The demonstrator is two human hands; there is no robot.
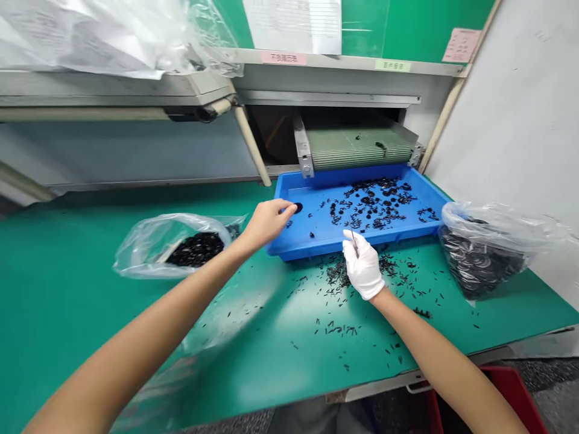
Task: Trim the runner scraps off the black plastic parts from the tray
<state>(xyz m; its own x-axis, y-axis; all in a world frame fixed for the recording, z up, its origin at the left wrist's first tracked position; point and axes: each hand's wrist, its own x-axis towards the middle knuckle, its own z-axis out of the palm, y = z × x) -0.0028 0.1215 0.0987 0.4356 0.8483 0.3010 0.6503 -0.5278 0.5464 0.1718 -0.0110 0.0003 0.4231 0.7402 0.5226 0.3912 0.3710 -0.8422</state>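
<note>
Between the thumb and fingers of my bare left hand (268, 223) is a round black disc (298, 208), held over the left end of the blue tray (312, 248). My right hand (363, 265), in a white glove, is closed on a thin metal tool (353, 240) whose kind I cannot make out. It hovers by the tray's front rim. Inside the tray lie many small black molded parts (368, 202), some round, some branched. Short black scraps (339, 274) are scattered on the green table (253, 361) around and below my right hand.
An open plastic bag (140, 250) of black parts sits at left; another bag (474, 259) of black discs stands right of the tray. Behind the tray a green conveyor belt (362, 147) ends above it. A red bin (511, 386) is below the table's front edge.
</note>
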